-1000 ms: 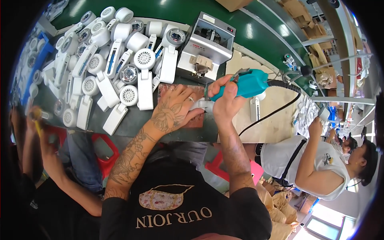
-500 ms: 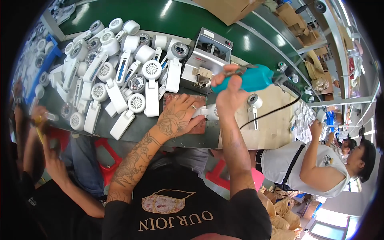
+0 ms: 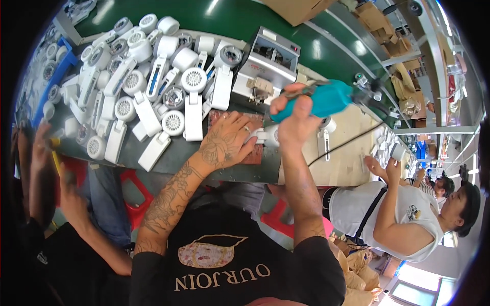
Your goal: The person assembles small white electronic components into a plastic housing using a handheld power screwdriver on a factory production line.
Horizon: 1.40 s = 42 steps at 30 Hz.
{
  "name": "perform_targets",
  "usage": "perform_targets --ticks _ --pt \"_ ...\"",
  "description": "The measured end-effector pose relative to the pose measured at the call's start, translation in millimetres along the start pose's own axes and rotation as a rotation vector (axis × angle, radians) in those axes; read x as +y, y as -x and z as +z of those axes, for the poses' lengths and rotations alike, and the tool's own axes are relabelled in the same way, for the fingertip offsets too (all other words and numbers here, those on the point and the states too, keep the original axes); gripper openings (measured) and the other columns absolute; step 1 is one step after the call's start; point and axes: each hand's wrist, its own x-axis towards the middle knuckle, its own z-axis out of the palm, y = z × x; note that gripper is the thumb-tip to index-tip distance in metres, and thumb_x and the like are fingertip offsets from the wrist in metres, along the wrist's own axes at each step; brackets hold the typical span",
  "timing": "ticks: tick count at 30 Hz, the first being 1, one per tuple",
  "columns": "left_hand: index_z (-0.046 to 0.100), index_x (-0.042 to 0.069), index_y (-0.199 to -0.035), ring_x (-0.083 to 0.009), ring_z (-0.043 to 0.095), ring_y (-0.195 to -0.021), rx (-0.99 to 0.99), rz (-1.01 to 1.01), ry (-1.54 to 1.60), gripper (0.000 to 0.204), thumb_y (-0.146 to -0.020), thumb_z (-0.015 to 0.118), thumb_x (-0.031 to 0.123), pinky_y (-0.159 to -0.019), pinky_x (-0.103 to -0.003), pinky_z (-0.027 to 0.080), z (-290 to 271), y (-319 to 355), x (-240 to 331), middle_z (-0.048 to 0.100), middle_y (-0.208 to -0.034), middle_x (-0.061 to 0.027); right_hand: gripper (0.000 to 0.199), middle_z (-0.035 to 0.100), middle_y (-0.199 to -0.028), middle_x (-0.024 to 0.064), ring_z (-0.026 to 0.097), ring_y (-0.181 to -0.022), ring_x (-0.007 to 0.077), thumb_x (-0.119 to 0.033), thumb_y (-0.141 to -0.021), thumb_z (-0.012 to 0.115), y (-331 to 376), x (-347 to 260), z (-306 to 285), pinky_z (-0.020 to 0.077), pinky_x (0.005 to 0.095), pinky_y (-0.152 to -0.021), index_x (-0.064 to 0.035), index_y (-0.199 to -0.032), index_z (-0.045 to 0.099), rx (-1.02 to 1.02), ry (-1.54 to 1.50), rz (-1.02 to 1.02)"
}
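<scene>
My left hand (image 3: 228,137) presses down on a red-brown pad (image 3: 252,156), its thumb and fingers closed round the handle of a small white handheld fan (image 3: 270,136). The palm covers most of that handle; the round head points right, beneath my other wrist. My right hand (image 3: 296,125) is raised above it, wrapped round a teal electric screwdriver (image 3: 333,100) with a black cord (image 3: 352,140). The tool's tip is hidden by my fingers. Another white fan (image 3: 325,135) lies just right of my right forearm.
A large heap of white handheld fans (image 3: 148,104) covers the bench to the left. Behind the pad stands a grey metal machine (image 3: 260,71). A cardboard sheet (image 3: 352,158) covers the right part. Co-workers sit on both sides; the right one (image 3: 393,214) holds a white part.
My right hand and the screwdriver stay nearly in place. My left hand keeps its hold on the fan. The right co-worker's hands have shifted, and the left co-worker's hands have moved.
</scene>
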Motion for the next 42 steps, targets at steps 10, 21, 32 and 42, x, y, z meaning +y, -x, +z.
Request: perform_targets --ticks 10,21,32,42 --pt "0.063 0.011 -0.126 -0.0314 0.055 -0.104 -0.07 -0.056 0.057 0.042 -0.085 0.064 0.018 -0.088 -0.043 0.046 2 -2 0 0.06 -0.112 -0.0098 0.071 0.053 -0.067 0.008 0.054 -0.058 0.0205 -0.064 -0.088 0.065 40 -9 -30 0.0446 0.0335 -0.054 0.0035 -0.104 0.052 0.008 0.026 0.089" --pt "0.062 0.008 -0.122 -0.0267 0.054 -0.107 -0.105 -0.043 0.064 0.034 -0.091 0.062 0.022 -0.093 -0.041 0.043 -4 -10 6 0.057 -0.128 -0.0033 0.05 0.052 -0.068 0.0086 0.051 -0.057 0.0193 -0.047 -0.089 0.072 49 13 -30 0.0446 0.034 -0.053 -0.0025 -0.094 0.052 0.007 -0.134 0.043" --pt "0.068 0.01 -0.105 -0.0252 0.064 -0.097 0.058 0.245 -0.152 0.028 -0.079 0.073 0.021 -0.086 -0.039 0.052 -15 30 21 0.065 -0.104 -0.0056 0.066 0.044 -0.066 0.0016 0.043 -0.059 0.0131 -0.072 -0.086 0.059 82 -27 -41 0.0354 0.0276 -0.052 -0.0086 -0.103 0.054 0.153 -0.27 0.074" --pt "0.063 -0.001 -0.116 -0.0375 0.063 -0.102 0.733 -0.508 -0.487 0.028 -0.092 0.065 0.012 -0.09 -0.041 0.05 -190 70 -89 0.065 -0.11 -0.02 0.069 0.046 -0.062 0.0049 0.046 -0.051 0.0172 -0.071 -0.089 0.055 129 -45 -68 0.0391 0.0305 -0.047 -0.0039 -0.102 0.048 0.13 -0.18 0.052"
